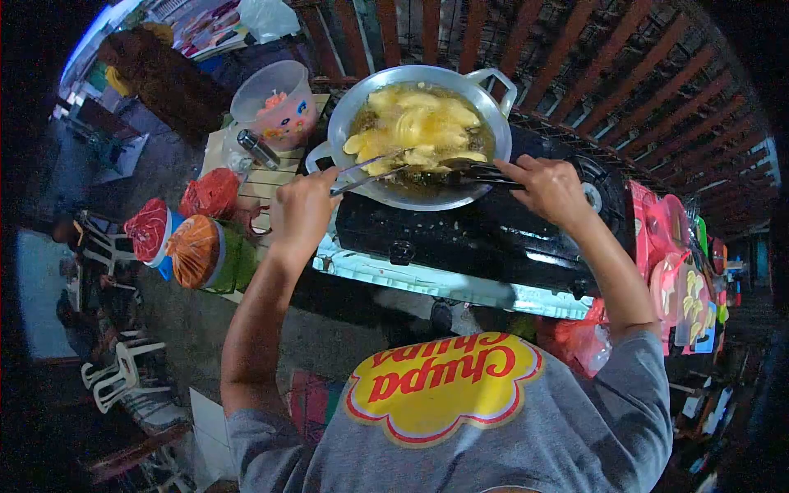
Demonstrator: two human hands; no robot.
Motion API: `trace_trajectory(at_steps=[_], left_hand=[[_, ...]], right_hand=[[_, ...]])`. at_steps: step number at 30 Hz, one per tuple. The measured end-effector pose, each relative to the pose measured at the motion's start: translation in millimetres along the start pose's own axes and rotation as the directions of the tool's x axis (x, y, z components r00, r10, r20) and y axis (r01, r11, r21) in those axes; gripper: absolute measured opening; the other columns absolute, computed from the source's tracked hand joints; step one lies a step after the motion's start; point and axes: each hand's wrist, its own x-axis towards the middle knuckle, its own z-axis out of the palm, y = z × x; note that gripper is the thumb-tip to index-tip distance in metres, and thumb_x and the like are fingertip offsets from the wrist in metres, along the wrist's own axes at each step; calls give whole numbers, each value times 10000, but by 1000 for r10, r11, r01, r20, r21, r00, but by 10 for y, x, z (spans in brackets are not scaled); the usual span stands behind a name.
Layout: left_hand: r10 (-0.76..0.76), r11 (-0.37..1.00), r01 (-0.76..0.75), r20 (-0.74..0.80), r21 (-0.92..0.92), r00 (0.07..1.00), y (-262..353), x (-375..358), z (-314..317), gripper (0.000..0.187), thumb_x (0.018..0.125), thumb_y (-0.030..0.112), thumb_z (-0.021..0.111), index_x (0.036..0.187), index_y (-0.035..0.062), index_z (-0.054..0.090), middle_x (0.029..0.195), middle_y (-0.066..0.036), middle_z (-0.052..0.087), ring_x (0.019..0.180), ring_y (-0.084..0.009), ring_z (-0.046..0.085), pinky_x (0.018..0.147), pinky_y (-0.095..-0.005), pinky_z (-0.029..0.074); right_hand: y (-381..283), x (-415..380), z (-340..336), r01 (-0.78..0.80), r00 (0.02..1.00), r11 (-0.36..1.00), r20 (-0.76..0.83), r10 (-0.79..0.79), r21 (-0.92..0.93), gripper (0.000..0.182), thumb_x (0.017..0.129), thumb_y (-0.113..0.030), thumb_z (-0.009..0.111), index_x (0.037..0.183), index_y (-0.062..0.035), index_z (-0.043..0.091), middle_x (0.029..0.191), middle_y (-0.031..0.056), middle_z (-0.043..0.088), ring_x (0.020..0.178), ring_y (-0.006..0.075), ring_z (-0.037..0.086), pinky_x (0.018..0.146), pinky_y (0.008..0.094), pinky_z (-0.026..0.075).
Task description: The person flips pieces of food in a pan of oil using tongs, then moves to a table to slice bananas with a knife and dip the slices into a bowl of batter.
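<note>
A wide metal pan [337,123] with two loop handles stands on the black stove [386,226]. Inside it, pale yellow battered slices [415,119] lie bunched together in bubbling oil. My left hand [302,209] is closed around metal tongs [366,164], whose tips reach in among the near slices. From the other side, my right hand [546,189] grips a dark-handled utensil [485,171] at the pan's near right. Its dark head is down at the oil, partly hidden, so I cannot make out whether it is a spatula or a slotted spoon.
Left of the pan are a clear plastic tub [275,107], a dark cylindrical bottle [258,149] and covered containers [195,251]. A second burner [592,193] is at right, beside pink trays [670,287] with yellow slices. Wooden slats [575,74] run behind.
</note>
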Motion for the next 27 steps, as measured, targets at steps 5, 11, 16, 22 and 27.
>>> trace_trajectory(at_steps=[5,11,16,22,27], left_hand=[[-4,1000,3,-13,-30,1000,-123,-44,32,347,697,160,710,1028,109,618,861,-106,650,787,-283,630,668,-393,497],[-51,996,54,51,-65,997,-165,-59,-17,357,708,166,709,1051,106,631,925,-111,653,823,-291,631,686,-390,496],[-105,988,109,44,-111,993,-273,-131,-38,382,727,198,701,1093,125,620,927,-84,661,838,-279,636,691,-386,494],[-197,975,207,116,-78,973,-369,-170,-61,407,731,256,708,1117,171,612,881,-52,670,832,-251,642,676,-372,492],[-236,969,244,136,-46,962,-390,-192,-94,405,727,298,711,1105,186,618,868,-22,673,810,-236,647,661,-363,491]], right_hand=[[212,-149,-191,61,998,998,33,-60,-22,548,701,-206,672,1230,-196,530,897,56,589,765,246,607,674,343,498],[301,-233,-297,95,995,995,23,-96,18,523,717,-252,676,1219,-214,534,888,58,588,752,254,615,646,361,511],[180,-231,-496,-19,990,996,138,6,90,577,667,-243,717,1215,-196,542,939,79,611,809,280,616,695,380,506],[186,-47,-435,-197,978,980,73,194,32,590,671,-276,717,1223,-182,532,995,104,612,858,301,618,736,393,501],[80,305,21,-157,987,987,18,158,-47,600,680,-325,711,1233,-206,511,1000,100,623,788,263,642,649,393,522]])
